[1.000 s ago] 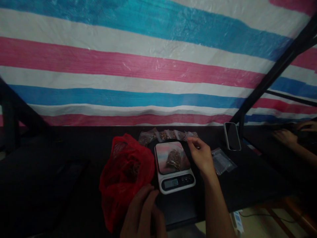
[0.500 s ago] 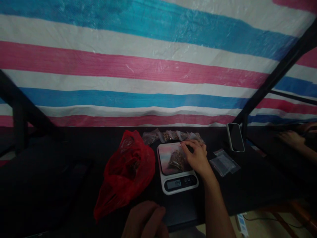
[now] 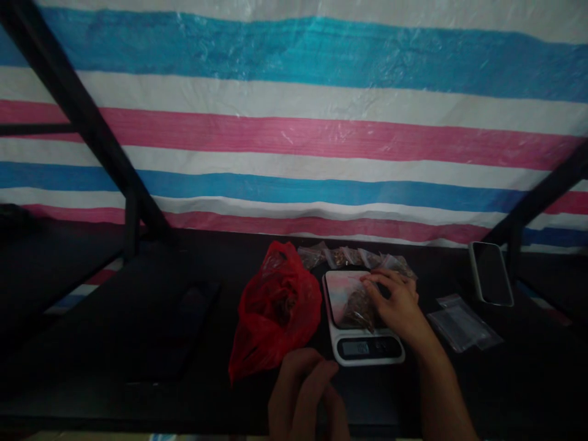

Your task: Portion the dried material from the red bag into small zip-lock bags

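Note:
A small clear zip bag (image 3: 358, 309) with brown dried bits in it lies on the white kitchen scale (image 3: 351, 282). Its lower corner reaches the front edge of the weighing plate, just above the display. My right hand (image 3: 397, 300) comes over the plate from the right, thumb and fingers closed at the bag's upper end. The lit digits are too blurred to read surely. Low in front of the scale is my left hand (image 3: 305, 395), fingers curled and pressed together; whether they hold anything is hidden. An open red plastic bag (image 3: 257, 324) with brown contents sits left of the scale.
Several filled zip bags (image 3: 346, 256) lie in a row behind the scale. Flat clear bags (image 3: 463, 324) rest on the black table (image 3: 193, 392) to the right, near a propped phone (image 3: 491, 274). A striped sheet (image 3: 294, 135) hangs behind, between dark slanted bars.
The view has turned left, so everything appears farther right. On the scale, the zip bag has shifted toward the front edge with my right hand at it. My left hand stays curled.

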The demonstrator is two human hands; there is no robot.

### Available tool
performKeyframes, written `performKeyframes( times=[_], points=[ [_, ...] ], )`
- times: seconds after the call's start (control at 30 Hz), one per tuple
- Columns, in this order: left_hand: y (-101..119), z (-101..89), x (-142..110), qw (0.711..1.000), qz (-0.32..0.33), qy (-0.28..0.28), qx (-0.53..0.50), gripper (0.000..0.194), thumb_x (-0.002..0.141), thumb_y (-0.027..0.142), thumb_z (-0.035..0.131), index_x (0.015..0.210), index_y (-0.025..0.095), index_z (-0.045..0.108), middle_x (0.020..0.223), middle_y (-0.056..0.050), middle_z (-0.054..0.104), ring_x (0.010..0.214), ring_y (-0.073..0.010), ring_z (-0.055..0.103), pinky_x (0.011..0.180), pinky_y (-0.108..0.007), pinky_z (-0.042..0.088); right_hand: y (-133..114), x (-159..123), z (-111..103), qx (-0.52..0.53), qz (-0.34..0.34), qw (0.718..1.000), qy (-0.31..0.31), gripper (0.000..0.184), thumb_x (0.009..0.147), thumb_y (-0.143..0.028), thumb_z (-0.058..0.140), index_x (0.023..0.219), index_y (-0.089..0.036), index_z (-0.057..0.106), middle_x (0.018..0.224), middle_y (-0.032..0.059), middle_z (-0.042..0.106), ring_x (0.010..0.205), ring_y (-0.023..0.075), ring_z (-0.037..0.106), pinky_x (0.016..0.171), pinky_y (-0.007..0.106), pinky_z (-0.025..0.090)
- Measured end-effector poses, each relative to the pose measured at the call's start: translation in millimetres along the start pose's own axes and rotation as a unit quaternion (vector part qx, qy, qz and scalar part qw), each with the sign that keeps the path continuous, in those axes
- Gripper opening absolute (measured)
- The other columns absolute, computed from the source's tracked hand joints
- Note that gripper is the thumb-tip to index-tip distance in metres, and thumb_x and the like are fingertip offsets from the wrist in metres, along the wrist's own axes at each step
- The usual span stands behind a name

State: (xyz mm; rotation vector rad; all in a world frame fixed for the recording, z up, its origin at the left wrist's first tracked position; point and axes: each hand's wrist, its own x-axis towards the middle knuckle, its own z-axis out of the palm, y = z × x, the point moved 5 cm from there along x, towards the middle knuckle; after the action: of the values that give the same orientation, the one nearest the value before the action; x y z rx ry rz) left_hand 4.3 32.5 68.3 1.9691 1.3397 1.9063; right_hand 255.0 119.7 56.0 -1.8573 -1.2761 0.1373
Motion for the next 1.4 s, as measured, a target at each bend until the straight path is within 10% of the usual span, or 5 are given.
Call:
performKeyframes(
  times=[0.23, 0.5, 0.73, 0.93, 1.4],
  points=[
    [4, 1.0, -1, 1.0, 0.016, 0.0, -0.009, 0.038, 0.091, -0.011, 0.053, 0.101, 0.024, 0.064, 0.098, -0.002, 0.066, 0.084, -0.012, 0.072, 0.073, -0.023, 0.06, -28, -4, -13, 0.062, -0.038, 0.997, -0.006, 0.027, 0.081, -0.051, 0.068, 0.077, -0.028, 0.08, 0.116, 0.0097, 0.077, 0.124, 0.0385, 0.056, 0.116, 0.063, 0.03],
    [-6, 8.4, 1, 0.984, -0.111, -0.01, -0.138, 0.046, 0.098, 0.021, 0.062, 0.143, 0.025, 0.052, 0.155, -0.014, 0.055, 0.144, -0.028, 0.057, 0.112, -0.048, 0.056, -127, -34, -26, 0.242, -0.147, 0.939, -0.193, 0.018, 0.095, -0.04, 0.071, 0.086, -0.025, 0.077, 0.097, 0.004, 0.075, 0.096, 0.0225, 0.069, 0.087, 0.032, 0.052],
    [-30, 27.1, 2, 0.816, -0.457, -0.042, -0.352, 0.054, 0.091, 0.043, 0.077, 0.139, 0.023, 0.063, 0.146, -0.013, 0.069, 0.136, -0.0289, 0.065, 0.116, -0.041, 0.051, -163, -49, -2, 0.241, -0.119, 0.942, -0.203, 0.015, 0.087, -0.038, 0.074, 0.092, -0.026, 0.08, 0.083, 0.0022, 0.076, 0.074, 0.0193, 0.068, 0.068, 0.029, 0.055],
    [-50, 29.5, 8, 0.721, -0.542, -0.048, -0.428, 0.078, 0.08, 0.067, 0.083, 0.14, 0.019, 0.067, 0.1, -0.008, 0.079, 0.073, -0.0158, 0.07, 0.066, -0.026, 0.057, -153, -46, 23, 0.265, -0.028, 0.944, -0.194, 0.033, 0.083, -0.044, 0.073, 0.11, -0.025, 0.076, 0.08, 0.0032, 0.079, 0.068, 0.0218, 0.074, 0.053, 0.027, 0.055],
    [-67, 40.0, -9, 0.621, -0.612, -0.05, -0.487, 0.118, 0.083, 0.079, 0.071, 0.169, 0.016, 0.023, 0.051, 0.007, 0.06, 0.044, -0.0168, 0.061, 0.05, -0.025, 0.042, -153, -38, 71, 0.15, -0.009, 0.956, -0.253, 0.024, 0.08, -0.045, 0.069, 0.09, -0.028, 0.084, 0.092, 0.0057, 0.085, 0.081, 0.0279, 0.08, 0.072, 0.037, 0.062]
  ],
)
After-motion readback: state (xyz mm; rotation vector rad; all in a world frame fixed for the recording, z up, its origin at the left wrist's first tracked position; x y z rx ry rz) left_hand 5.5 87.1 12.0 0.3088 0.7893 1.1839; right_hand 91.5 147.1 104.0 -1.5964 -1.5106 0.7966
